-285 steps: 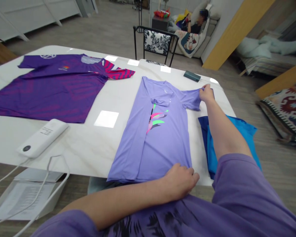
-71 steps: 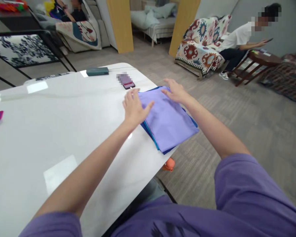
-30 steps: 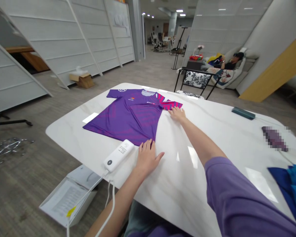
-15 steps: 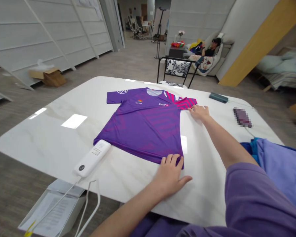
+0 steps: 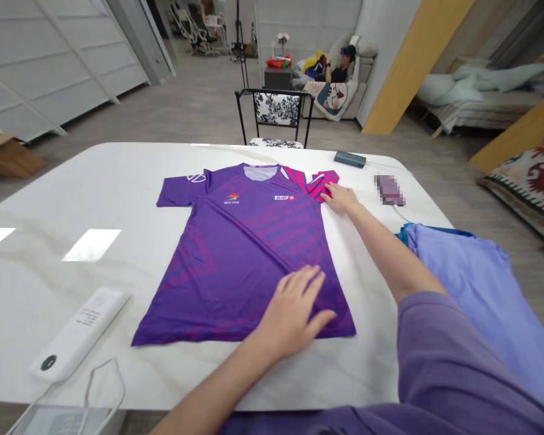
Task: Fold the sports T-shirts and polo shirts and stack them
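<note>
A purple short-sleeved T-shirt (image 5: 249, 254) lies spread front up on the white marbled table, its neck away from me. Its sleeve on the right has pink stripes and is slightly rumpled. My left hand (image 5: 292, 311) is over the lower right of the shirt, palm down, fingers stretched out and thumb apart; whether it presses the cloth I cannot tell. Farther off, my right hand (image 5: 342, 198) has its fingertips closed at the edge of the striped sleeve, partly hiding it.
On the left of the table (image 5: 131, 175) lies a white elongated device (image 5: 81, 332) with a cable. Folded blue and lilac clothes (image 5: 462, 272) lie at the right edge. Beyond are a dark green case (image 5: 350, 159), a blurred phone-like object (image 5: 390, 190), a chair (image 5: 276, 112) and a seated person (image 5: 338, 66).
My left hand has come off the bottom hem and moved up over the shirt. The shirt sits nearer in view and its hem lies apart from the white device. My right hand stays at the sleeve.
</note>
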`<state>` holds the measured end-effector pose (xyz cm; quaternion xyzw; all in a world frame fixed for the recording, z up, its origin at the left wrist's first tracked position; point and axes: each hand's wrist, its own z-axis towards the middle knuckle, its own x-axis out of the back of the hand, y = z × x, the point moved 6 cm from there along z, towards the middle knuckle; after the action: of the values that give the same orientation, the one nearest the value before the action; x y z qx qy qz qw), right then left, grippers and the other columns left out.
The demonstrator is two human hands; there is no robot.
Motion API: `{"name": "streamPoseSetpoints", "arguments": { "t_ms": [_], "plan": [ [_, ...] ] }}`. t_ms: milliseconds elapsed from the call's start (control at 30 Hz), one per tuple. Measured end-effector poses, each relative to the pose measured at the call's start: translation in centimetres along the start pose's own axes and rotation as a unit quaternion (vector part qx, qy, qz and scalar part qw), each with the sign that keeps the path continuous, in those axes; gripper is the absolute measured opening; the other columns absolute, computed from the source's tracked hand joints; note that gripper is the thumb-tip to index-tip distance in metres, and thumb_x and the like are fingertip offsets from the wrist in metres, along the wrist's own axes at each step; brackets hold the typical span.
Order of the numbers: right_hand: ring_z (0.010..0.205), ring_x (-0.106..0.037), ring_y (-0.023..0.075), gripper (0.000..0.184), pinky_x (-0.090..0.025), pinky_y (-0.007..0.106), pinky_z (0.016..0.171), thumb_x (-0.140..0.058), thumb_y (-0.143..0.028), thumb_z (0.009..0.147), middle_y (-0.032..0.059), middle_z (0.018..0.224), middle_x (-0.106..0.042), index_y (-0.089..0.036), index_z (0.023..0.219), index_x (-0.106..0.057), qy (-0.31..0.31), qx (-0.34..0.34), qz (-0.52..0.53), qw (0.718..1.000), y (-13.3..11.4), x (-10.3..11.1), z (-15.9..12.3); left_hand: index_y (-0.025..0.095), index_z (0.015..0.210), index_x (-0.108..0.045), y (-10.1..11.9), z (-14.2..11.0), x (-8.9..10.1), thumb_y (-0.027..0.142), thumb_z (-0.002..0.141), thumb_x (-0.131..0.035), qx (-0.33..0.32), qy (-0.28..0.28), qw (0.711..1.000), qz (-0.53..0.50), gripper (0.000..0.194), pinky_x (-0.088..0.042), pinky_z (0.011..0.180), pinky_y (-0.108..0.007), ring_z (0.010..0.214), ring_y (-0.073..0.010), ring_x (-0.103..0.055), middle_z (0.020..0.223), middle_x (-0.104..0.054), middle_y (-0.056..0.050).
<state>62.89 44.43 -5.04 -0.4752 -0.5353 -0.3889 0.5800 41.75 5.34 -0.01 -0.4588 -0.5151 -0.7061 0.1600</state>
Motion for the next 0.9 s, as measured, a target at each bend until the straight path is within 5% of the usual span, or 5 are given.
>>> {"name": "streamPoseSetpoints", "arguments": {
  "t_ms": [167,300,500,700,900],
  "plan": [
    [0.157,-0.054,0.0487,0.085,-0.030,0.069,0.136,-0.050,-0.076,0.109,0.0293,0.165,-0.061,-0.011,0.160,-0.066,-0.016,-0.087,-0.086,0.992,2.1,0.6,-1.4,0.019,0.180,-0.044,-12.9,-4.1,6.1,0.063,0.120,-0.041,0.190,0.069,0.965,0.168,0.075,-0.038,0.141,-0.064,0.179,-0.0370,-0.031,0.188,-0.039,-0.017],
    [0.156,-0.054,0.0491,0.089,-0.038,0.068,0.132,-0.048,-0.079,0.109,0.0318,0.165,-0.058,-0.009,0.163,-0.059,0.026,-0.143,-0.050,0.988,6.0,2.8,-3.0,0.022,0.181,-0.045,-17.9,-8.5,7.0,0.061,0.119,-0.043,0.208,0.085,0.951,0.212,0.073,-0.039,0.141,-0.063,0.178,-0.0370,-0.034,0.187,-0.042,-0.015],
    [0.159,-0.048,0.0498,0.098,-0.042,0.063,0.131,-0.063,-0.088,0.098,0.0321,0.172,-0.047,-0.011,0.158,-0.064,-0.002,-0.233,0.034,0.972,10.1,2.9,-3.5,0.031,0.188,-0.029,-18.7,-13.2,5.7,0.062,0.117,-0.045,0.172,0.096,0.953,0.232,0.079,-0.029,0.147,-0.062,0.181,-0.0343,-0.026,0.192,-0.033,-0.008],
    [0.130,-0.070,0.0348,0.045,-0.056,0.049,0.117,-0.063,-0.047,0.108,0.0192,0.141,-0.076,-0.019,0.142,-0.070,0.052,-0.209,0.118,0.969,10.0,3.5,-1.7,0.034,0.190,-0.020,-18.0,-15.1,5.5,0.061,0.116,-0.049,0.161,0.101,0.952,0.240,0.084,-0.029,0.148,-0.061,0.181,-0.0333,-0.025,0.193,-0.028,-0.003],
    [0.116,-0.076,0.0327,0.042,-0.063,0.047,0.106,-0.069,-0.033,0.106,0.0195,0.132,-0.079,-0.016,0.144,-0.063,0.105,-0.184,0.140,0.967,6.8,7.9,1.6,0.036,0.190,-0.016,-17.5,-15.2,5.6,0.065,0.114,-0.052,0.164,0.122,0.948,0.243,0.089,-0.031,0.147,-0.062,0.181,-0.0350,-0.026,0.193,-0.028,-0.003]
  ]
}}
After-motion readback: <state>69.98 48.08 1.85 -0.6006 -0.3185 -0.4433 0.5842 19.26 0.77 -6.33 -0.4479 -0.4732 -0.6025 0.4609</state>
